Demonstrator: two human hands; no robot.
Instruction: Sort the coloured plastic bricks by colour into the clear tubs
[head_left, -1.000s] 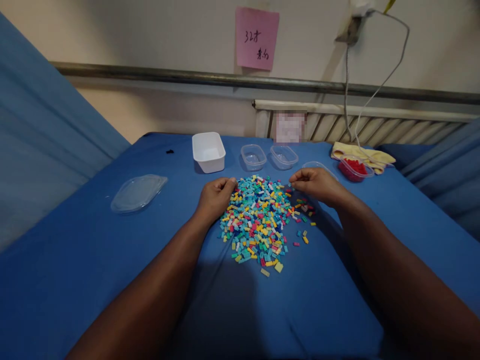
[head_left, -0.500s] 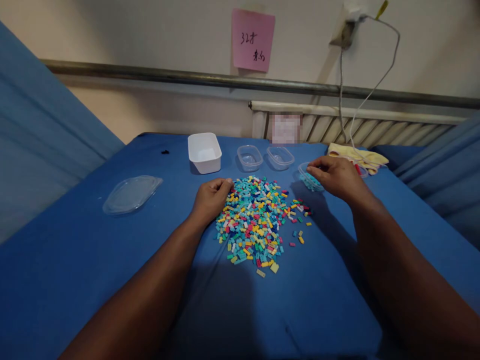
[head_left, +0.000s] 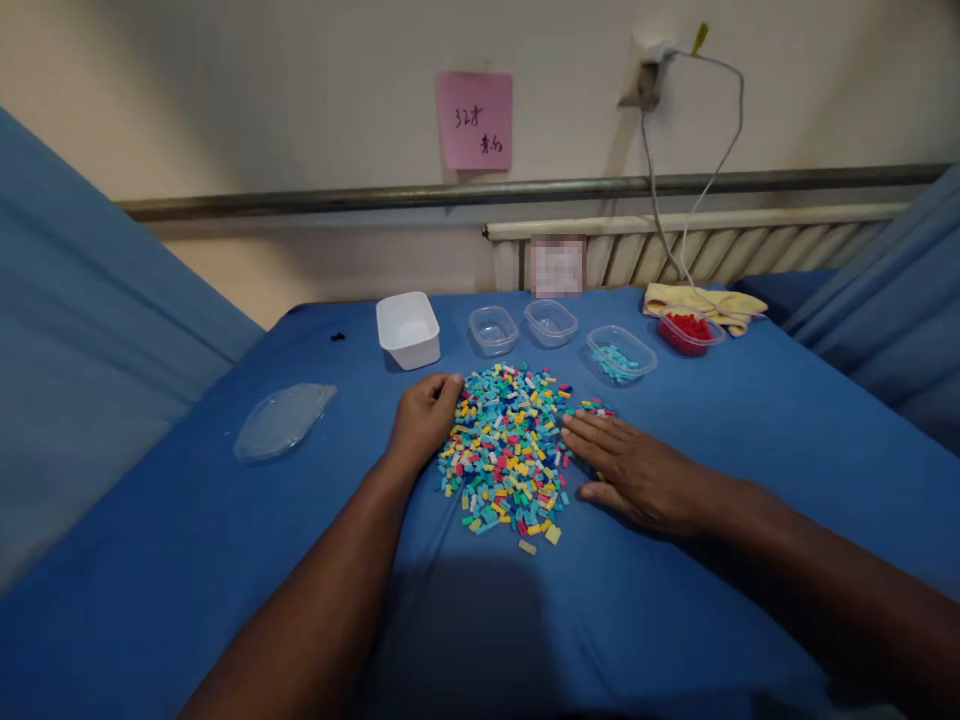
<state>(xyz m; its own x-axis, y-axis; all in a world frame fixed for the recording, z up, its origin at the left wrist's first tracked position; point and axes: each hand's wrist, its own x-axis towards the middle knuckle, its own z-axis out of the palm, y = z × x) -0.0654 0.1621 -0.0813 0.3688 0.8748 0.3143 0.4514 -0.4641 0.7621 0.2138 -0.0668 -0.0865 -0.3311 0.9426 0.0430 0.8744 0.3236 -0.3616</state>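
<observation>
A heap of small coloured bricks [head_left: 506, 450], teal, yellow, pink and white, lies on the blue cloth of the table [head_left: 675, 620]. My left hand [head_left: 424, 415] rests curled at the heap's left edge, its fingers closed; what they hold, if anything, is hidden. My right hand [head_left: 637, 470] lies flat and open on the cloth against the heap's right edge, fingers stretched toward the bricks. Behind the heap stands a clear tub with teal bricks [head_left: 621, 353] and, further right, a clear tub with red bricks [head_left: 688, 330].
A white tub [head_left: 409, 330] and two empty clear tubs [head_left: 493, 329] [head_left: 550, 321] stand in a row at the back. A clear lid [head_left: 283, 420] lies to the left. A yellow cloth [head_left: 705, 300] and a white cable [head_left: 697, 200] are at the back right.
My right hand has come back from the tub with teal bricks and now lies flat beside the heap. The left hand has stayed put. The view has tilted down and right.
</observation>
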